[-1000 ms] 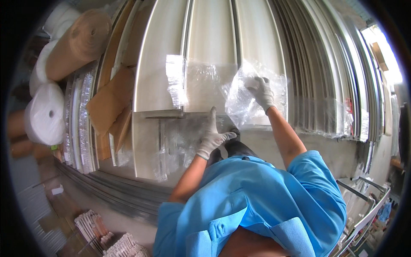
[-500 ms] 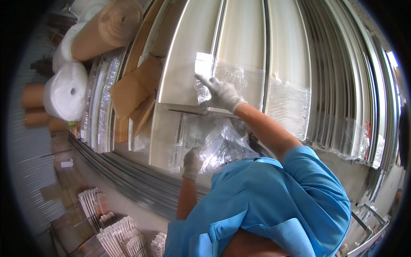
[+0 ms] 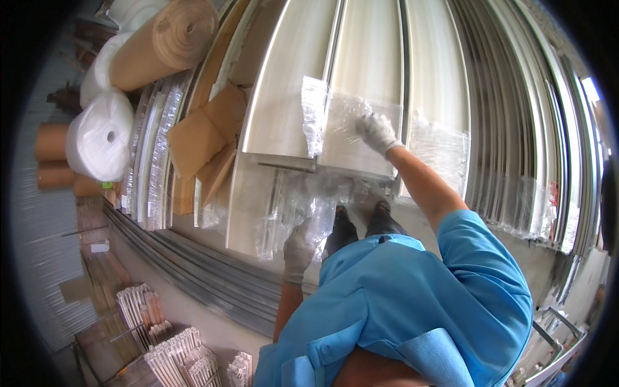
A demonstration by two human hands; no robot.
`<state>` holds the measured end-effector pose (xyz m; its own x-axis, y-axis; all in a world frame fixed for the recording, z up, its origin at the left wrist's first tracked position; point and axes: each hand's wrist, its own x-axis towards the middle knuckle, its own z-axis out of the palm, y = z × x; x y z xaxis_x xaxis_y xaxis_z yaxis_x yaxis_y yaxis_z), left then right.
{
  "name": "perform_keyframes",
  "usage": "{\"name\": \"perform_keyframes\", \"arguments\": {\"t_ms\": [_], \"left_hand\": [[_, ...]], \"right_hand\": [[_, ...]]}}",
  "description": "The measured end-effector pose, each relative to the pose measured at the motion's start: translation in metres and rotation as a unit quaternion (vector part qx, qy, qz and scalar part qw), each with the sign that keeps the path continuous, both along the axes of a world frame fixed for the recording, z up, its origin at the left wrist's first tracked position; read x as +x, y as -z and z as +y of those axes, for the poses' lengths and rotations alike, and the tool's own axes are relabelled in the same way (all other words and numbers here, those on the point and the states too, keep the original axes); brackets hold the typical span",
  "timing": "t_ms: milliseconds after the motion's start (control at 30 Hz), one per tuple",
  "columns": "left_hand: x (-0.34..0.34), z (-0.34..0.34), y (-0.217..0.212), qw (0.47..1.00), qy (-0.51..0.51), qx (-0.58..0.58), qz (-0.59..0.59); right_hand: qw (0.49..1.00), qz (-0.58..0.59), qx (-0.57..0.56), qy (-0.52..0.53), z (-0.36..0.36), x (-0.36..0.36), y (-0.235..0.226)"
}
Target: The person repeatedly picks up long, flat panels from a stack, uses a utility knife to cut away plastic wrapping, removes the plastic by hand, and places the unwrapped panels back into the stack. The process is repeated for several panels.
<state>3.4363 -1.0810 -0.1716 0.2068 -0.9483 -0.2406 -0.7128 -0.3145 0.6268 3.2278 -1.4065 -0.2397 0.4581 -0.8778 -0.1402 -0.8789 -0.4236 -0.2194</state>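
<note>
Long pale panels [image 3: 367, 51] lie side by side, running away from me, with clear plastic film [image 3: 345, 132] over the near end of the middle one. My right hand [image 3: 379, 133], in a whitish glove, is closed above that film, its fingers curled and seemingly pinching it. Closer to my body, my left hand [image 3: 298, 255], also gloved, grips a loose bunch of clear film [image 3: 321, 216] beside my legs. A shiny strip of film [image 3: 313, 113] hangs over the left panel's near end. The fingertips of both hands are partly hidden.
At the far left are a brown paper roll [image 3: 161, 39] and white foam rolls [image 3: 100, 138]. Folded cardboard [image 3: 206, 129] leans left of the panels. Grey metal profiles [image 3: 193, 258] lie on the floor. Narrow stacked profiles [image 3: 509, 116] stand to the right, partly wrapped.
My right hand has moved right from the left panel to the middle one, and its outstretched fingers have curled in. The film by my left hand has drawn aside, baring my feet.
</note>
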Motion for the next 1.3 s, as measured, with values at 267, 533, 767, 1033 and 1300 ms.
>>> {"name": "perform_keyframes", "arguments": {"t_ms": [267, 533, 767, 1033, 1300], "left_hand": [[0.043, 0.042, 0.054, 0.987, 0.03, 0.056, -0.147], [0.078, 0.088, 0.151, 0.941, 0.104, 0.27, -0.177], [0.077, 0.045, 0.147, 0.953, 0.056, 0.295, -0.039], [0.007, -0.066, 0.113, 0.96, 0.131, 0.198, 0.147], [-0.126, -0.122, 0.019, 0.891, 0.394, 0.201, 0.099]], "right_hand": [[0.881, -0.181, 0.326, -0.292, 0.191, 0.015, 0.0], [0.969, -0.186, 0.141, -0.08, 0.149, -0.097, -0.033], [0.961, -0.223, 0.055, 0.15, 0.156, -0.214, -0.05], [0.87, -0.148, -0.047, 0.467, 0.251, -0.36, -0.056], [0.658, -0.235, -0.047, 0.714, 0.39, -0.439, -0.04]]}}
